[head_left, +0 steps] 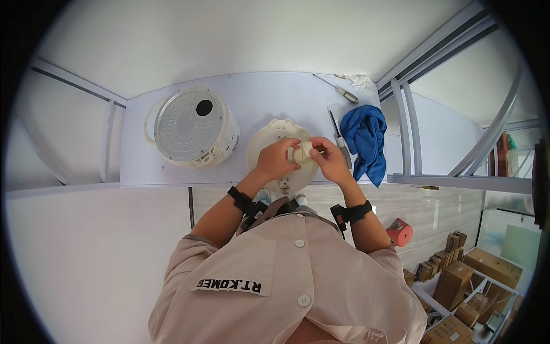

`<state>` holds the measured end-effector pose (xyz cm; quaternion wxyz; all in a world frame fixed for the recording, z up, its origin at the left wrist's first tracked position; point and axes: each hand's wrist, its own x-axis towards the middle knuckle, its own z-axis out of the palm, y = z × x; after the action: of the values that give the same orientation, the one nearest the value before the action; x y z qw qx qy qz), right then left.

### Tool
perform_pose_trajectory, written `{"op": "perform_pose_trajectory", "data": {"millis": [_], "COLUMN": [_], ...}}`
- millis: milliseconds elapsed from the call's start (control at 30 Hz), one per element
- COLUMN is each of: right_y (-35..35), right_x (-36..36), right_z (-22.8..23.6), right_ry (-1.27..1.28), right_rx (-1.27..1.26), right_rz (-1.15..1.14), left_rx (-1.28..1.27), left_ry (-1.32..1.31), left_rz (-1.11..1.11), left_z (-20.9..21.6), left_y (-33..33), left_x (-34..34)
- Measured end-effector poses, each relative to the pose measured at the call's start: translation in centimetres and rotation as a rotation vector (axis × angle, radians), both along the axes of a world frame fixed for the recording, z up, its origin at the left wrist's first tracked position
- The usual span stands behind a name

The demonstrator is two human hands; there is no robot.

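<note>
Both my hands hold a small round cream-coloured plastic part [303, 153] above a wide, shallow off-white round lid [268, 133]. My left hand [277, 160] closes thumb and fingers on the part's left side. From the right, my right hand [331, 161] pinches its edge. The lid lies inner side up at the table's front edge, with small fittings at its far and near ends. Part of the lid and some of the small part are covered by my hands.
A white round appliance body [186, 131] with a handle stands upside down at left. Two screwdrivers, one at the back [342, 92] and one nearer [339, 135], lie by a crumpled blue cloth [366, 139]. Metal frame posts [401, 129] flank the table. Cardboard boxes [452, 285] sit at lower right.
</note>
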<state>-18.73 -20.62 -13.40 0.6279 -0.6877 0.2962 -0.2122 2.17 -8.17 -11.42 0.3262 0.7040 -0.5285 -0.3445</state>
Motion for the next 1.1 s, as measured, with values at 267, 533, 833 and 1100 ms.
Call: {"op": "perform_pose_trajectory", "data": {"millis": [267, 533, 833, 1100], "right_y": [1.9, 2.0, 2.5, 2.9], "right_x": [1.0, 1.1, 1.0, 1.1], "right_z": [3.4, 2.6, 1.9, 2.4], "right_ry": [0.209, 0.199, 0.177, 0.19], "right_rx": [-0.402, -0.572, -0.688, -0.766], "right_rz": [0.047, 0.098, 0.082, 0.107], "left_rx": [-0.047, -0.106, -0.126, -0.169], "left_ry": [-0.023, -0.041, -0.071, -0.082], "left_rz": [0.018, 0.031, 0.025, 0.031], "left_z": [-0.1, -1.1, -1.4, -1.3], "left_y": [0.1, 0.1, 0.1, 0.2], "left_x": [-0.3, -0.4, -0.5, -0.6]}}
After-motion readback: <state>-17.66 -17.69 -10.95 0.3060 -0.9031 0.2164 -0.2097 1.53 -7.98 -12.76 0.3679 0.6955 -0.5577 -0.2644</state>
